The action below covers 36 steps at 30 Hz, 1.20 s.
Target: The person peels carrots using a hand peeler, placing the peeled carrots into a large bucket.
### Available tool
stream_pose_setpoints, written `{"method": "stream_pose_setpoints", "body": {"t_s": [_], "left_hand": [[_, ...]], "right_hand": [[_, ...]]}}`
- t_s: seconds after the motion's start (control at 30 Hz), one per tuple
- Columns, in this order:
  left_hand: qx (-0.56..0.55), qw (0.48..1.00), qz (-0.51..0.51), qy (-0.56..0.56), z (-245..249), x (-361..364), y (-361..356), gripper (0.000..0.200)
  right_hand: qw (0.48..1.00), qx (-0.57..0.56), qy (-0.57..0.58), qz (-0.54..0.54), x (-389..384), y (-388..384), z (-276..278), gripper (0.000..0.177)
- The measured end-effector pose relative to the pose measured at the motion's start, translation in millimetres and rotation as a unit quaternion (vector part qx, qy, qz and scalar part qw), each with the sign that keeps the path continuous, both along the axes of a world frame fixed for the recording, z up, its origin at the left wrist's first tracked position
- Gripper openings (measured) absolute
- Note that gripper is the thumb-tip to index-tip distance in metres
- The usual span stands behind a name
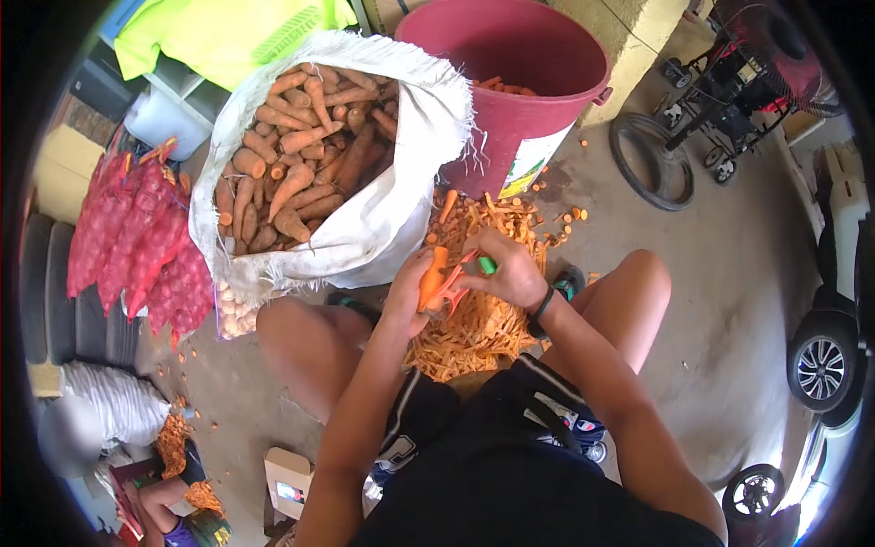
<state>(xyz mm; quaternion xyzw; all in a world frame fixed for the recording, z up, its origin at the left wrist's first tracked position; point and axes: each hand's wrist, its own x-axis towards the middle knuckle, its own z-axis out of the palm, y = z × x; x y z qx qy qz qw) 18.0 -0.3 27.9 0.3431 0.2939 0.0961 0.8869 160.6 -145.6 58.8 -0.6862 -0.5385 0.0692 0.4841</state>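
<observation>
My left hand (406, 290) is closed around an orange carrot (433, 276), held at a slant above my lap. In my right hand (513, 272) is a red peeler (453, 281) with a bright green part (488, 265) showing between the fingers. The peeler's head lies right at the carrot's side. Below both hands, a heap of carrot peelings (469, 339) covers the floor between my legs. Just ahead stands a large white woven sack (365, 239), its mouth rolled back, full of unpeeled carrots (296, 182).
Behind the peelings stands a dark red tub (510, 123) with carrots inside. Red net bags (137, 237) lean at the left beside stacked tires (59, 283). Cut carrot ends (570, 217) and a loose tire (652, 162) lie on the floor. Another person's leg (162, 501) shows lower left.
</observation>
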Motion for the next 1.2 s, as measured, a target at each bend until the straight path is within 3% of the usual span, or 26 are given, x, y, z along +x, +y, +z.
{"method": "stream_pose_setpoints", "body": {"t_s": [0.13, 0.17, 0.27, 0.4, 0.57, 0.67, 0.7, 0.8, 0.97, 1.2], "left_hand": [[0.027, 0.996, -0.081, -0.014, -3.4, -6.8, 5.3, 0.034], [0.023, 0.996, -0.088, -0.011, 1.9, -8.0, 4.1, 0.034], [-0.025, 0.995, -0.093, -0.035, -3.9, -13.1, 6.5, 0.035], [-0.042, 0.997, -0.06, -0.03, -1.3, -2.3, 6.9, 0.034], [0.005, 0.996, -0.084, -0.003, -1.1, -10.5, 3.8, 0.03], [-0.026, 0.993, -0.118, -0.013, 4.9, -12.4, 5.7, 0.032], [-0.052, 0.989, -0.129, -0.042, 3.8, -13.3, 7.8, 0.033], [-0.113, 0.976, -0.148, -0.11, 3.6, -16.6, 9.8, 0.037], [-0.136, 0.965, -0.16, -0.156, 11.2, -18.7, 9.6, 0.041], [-0.095, 0.977, -0.135, -0.132, 14.5, -18.3, 6.9, 0.035]], "right_hand": [[0.997, 0.006, 0.015, -0.07, 30.0, 2.0, -4.6, 0.044], [0.991, 0.008, -0.02, -0.134, 45.8, 0.7, -8.7, 0.043], [0.974, -0.058, 0.095, -0.199, 62.9, -3.2, -6.9, 0.042], [0.999, 0.032, 0.017, -0.003, 7.5, 1.2, 2.4, 0.045], [0.996, -0.005, 0.001, -0.088, 37.5, 1.7, -16.3, 0.051], [0.978, -0.059, -0.019, -0.201, 65.2, -3.1, -15.0, 0.053], [0.974, -0.019, -0.033, -0.222, 66.7, -2.3, -14.2, 0.056], [0.974, -0.065, 0.034, -0.213, 60.7, -6.5, -13.1, 0.057], [0.968, -0.067, 0.028, -0.241, 60.4, -9.2, -16.5, 0.057], [0.963, -0.049, 0.071, -0.256, 65.0, -14.4, -16.5, 0.057]]}}
